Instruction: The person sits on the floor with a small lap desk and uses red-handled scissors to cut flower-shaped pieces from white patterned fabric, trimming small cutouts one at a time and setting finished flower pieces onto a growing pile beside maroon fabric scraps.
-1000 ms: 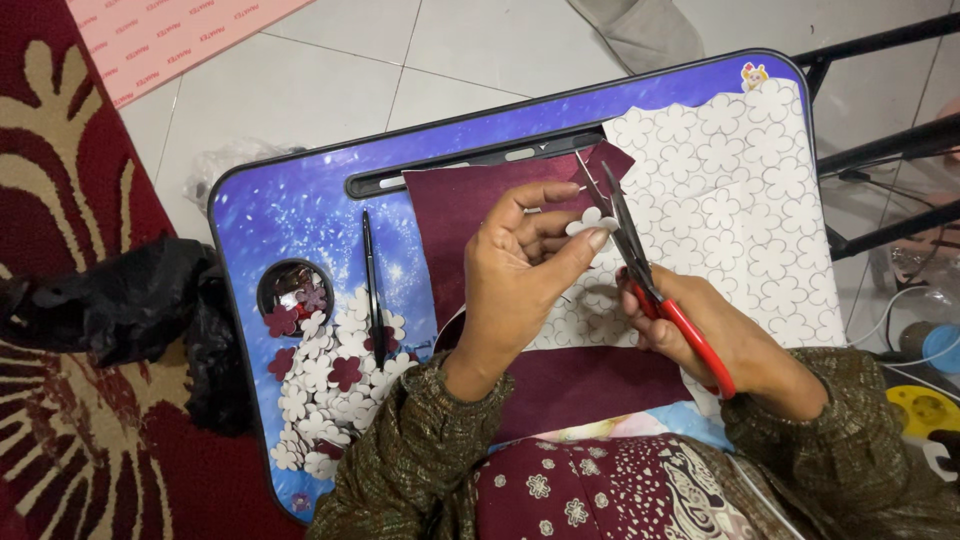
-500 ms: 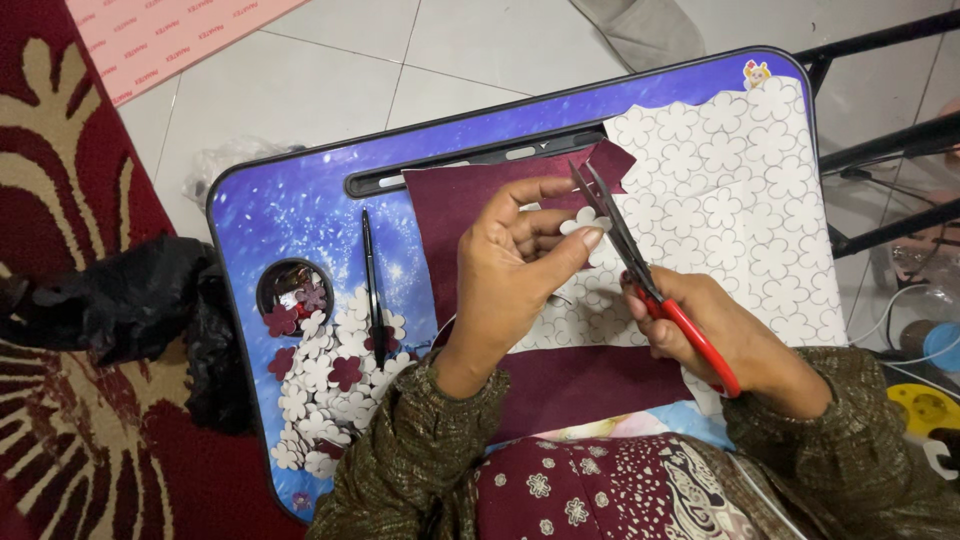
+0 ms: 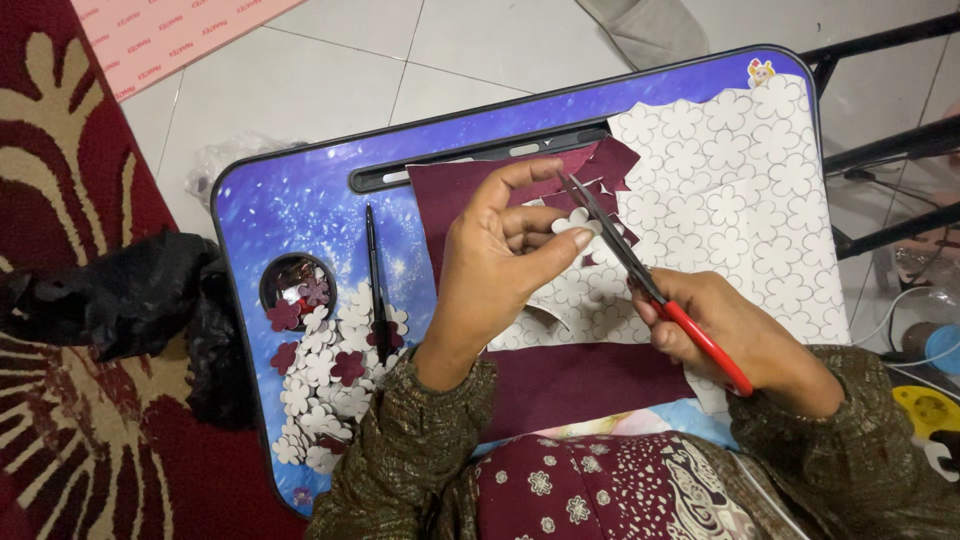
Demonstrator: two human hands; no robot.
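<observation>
My left hand [image 3: 495, 265] pinches a small white flower-shaped cutout [image 3: 572, 222] still joined to a maroon sheet with a white flower-printed back [image 3: 580, 375]. My right hand [image 3: 735, 340] grips red-handled scissors [image 3: 640, 275], whose blades point up and left and meet the sheet right beside the left fingers. Both hands hover over a small blue lap table [image 3: 300, 205].
A pile of cut white and maroon flower shapes [image 3: 335, 370] lies at the table's left, near a round cup hole [image 3: 297, 290] and a black pen [image 3: 376, 280]. A large white flower-printed sheet [image 3: 740, 190] covers the right side. Black cloth [image 3: 130, 300] lies on a red carpet at left.
The left hand has turned the piece slightly, and the scissor blades have advanced along the flower outline. The view is otherwise the same.
</observation>
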